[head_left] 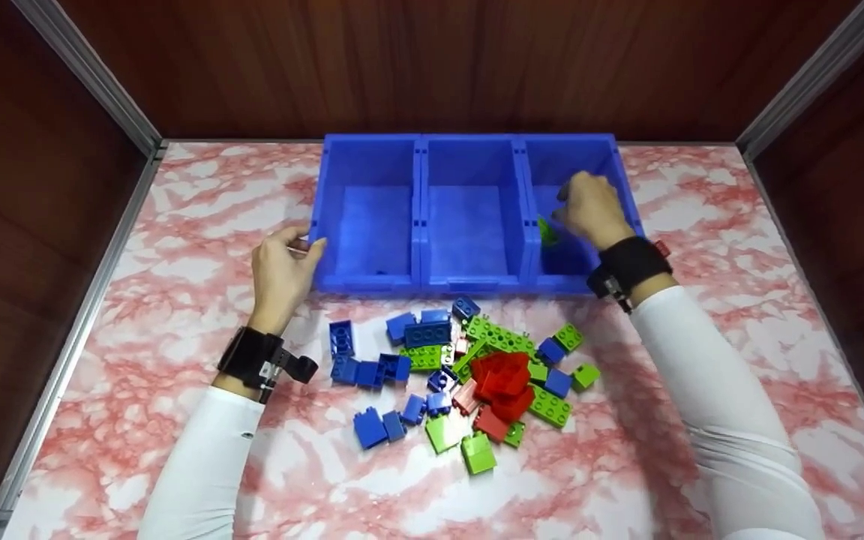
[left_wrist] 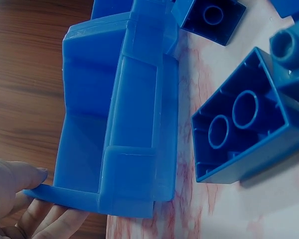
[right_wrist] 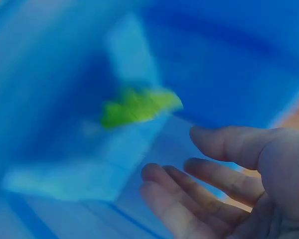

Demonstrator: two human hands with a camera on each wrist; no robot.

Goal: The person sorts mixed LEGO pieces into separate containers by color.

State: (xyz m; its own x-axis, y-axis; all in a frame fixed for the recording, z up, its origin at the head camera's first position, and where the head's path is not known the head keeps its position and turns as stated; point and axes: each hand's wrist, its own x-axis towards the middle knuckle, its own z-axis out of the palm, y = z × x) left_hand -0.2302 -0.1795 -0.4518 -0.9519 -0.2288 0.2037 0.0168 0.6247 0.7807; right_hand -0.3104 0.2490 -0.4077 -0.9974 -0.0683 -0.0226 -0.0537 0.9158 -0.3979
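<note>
A blue three-compartment bin stands near the back wall. My left hand grips its left side wall, the thumb over the rim and the fingers outside, as the left wrist view also shows. Inside the right compartment is my right hand, its fingers loosely spread with nothing between them in the right wrist view. A blurred green piece with a jagged edge appears beside that hand, apart from the fingers. From above, the same green piece shows near the compartment's divider.
In front of the bin lies a loose pile of toy building bricks: blue bricks mostly left, green bricks mostly right, and red pieces heaped among them. Dark wooden panels enclose the marbled table at back and sides.
</note>
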